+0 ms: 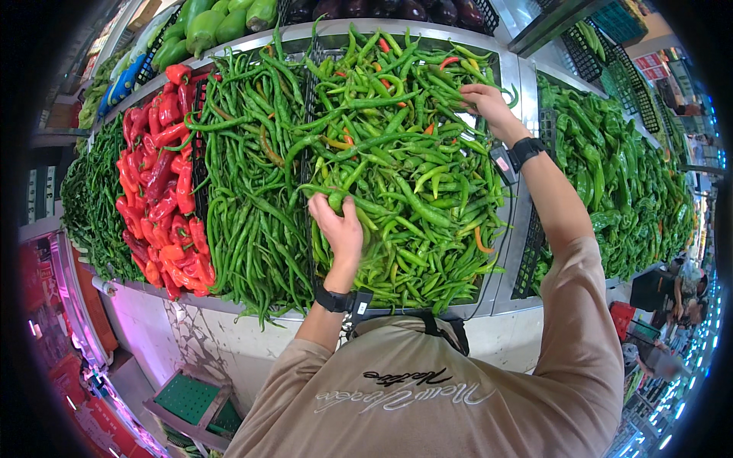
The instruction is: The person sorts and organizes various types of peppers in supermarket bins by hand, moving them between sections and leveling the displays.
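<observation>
My left hand (336, 225) is closed on green peppers (336, 201) at the left edge of a heap of slender green chili peppers (427, 210). A rounded green end shows between its thumb and fingers. Farther off, my right hand (492, 107) reaches the far right corner of the same heap. Its fingers are bent together down at the chilies, and what lies between the fingertips is hidden. A few red and orange chilies are mixed into the heap. Both wrists wear dark straps with small devices attached.
Long green peppers (256, 183) fill the section to the left, past a black crate edge. Beyond them lie red peppers (164, 191). Larger green peppers (622, 183) sit right of a metal divider (527, 99). Eggplants (397, 9) line the back. A green crate (187, 397) stands low at left.
</observation>
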A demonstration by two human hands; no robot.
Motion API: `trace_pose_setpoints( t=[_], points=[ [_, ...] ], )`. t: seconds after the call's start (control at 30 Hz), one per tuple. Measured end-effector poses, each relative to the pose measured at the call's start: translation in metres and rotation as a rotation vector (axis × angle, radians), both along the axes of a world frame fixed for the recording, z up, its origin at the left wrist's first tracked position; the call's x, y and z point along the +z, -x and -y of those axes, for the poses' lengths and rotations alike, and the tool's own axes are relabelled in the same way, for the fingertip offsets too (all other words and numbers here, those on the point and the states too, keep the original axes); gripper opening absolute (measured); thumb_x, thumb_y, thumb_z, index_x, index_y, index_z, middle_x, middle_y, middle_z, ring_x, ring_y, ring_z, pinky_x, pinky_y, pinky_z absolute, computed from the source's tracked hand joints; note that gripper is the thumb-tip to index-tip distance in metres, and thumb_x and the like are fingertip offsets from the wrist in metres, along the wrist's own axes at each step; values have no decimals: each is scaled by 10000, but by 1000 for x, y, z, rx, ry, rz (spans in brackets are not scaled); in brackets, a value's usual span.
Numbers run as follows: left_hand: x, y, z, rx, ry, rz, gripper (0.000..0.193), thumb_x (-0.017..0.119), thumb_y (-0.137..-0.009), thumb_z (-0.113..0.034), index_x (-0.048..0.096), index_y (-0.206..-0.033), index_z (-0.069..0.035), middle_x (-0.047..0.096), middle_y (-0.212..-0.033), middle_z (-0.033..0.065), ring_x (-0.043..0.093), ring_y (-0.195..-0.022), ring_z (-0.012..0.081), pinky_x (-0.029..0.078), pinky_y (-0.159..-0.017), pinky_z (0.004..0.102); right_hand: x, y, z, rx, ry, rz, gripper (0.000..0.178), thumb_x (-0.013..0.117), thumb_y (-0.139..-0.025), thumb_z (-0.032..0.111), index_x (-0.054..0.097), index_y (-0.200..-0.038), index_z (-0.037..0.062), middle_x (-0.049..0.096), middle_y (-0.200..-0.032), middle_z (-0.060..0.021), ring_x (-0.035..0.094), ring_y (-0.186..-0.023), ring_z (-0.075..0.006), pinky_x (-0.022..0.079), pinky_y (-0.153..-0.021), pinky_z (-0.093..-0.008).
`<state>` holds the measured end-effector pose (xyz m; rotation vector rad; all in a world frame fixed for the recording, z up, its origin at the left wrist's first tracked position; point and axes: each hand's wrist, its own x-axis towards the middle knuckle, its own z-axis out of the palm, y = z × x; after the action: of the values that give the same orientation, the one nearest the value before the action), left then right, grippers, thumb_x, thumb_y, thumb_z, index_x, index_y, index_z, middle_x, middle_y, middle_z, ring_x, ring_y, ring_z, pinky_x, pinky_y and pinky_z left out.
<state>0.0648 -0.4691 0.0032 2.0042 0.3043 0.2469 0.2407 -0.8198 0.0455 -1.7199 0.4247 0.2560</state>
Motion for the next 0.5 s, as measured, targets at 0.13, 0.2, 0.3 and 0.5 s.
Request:
trace_pose_setpoints(
  t=[0.13,0.2,0.3,0.5],
  points=[
    [2,-22,-6,-136,-275,-36,763,668,-900,-276,285,-1476,47,296,-1531,290,251,-1443,422,175,-1190,487,-7,20,26,69,429,131,302,646,-852,138,663,-1083,-55,709,-1002,-152,665,-934,-246,512,-850,-334],
    [7,-36,-2,-268,-198,-160,888,648,-904,-389,188,-1523,51,196,-1565,342,148,-1482,459,142,-1188,527,-3,32,16,178,572,185,306,651,-848,142,662,-1094,-38,698,-1007,-171,667,-942,-281,517,-859,-354],
    [12,-59,11,-260,-182,-183,930,659,-873,-486,246,-1513,47,311,-1522,333,258,-1445,443,241,-1159,510,26,57,-16,386,780,358,347,672,-851,173,625,-1149,1,611,-1146,-195,623,-1057,-342,502,-913,-401],
    [27,-81,56,-326,-166,-242,903,676,-841,-468,296,-1514,-1,401,-1493,299,475,-1317,427,354,-1107,484,70,44,-51,370,668,417,529,678,-848,162,489,-1312,-10,560,-1254,-203,595,-1151,-329,488,-969,-401]
  ],
)
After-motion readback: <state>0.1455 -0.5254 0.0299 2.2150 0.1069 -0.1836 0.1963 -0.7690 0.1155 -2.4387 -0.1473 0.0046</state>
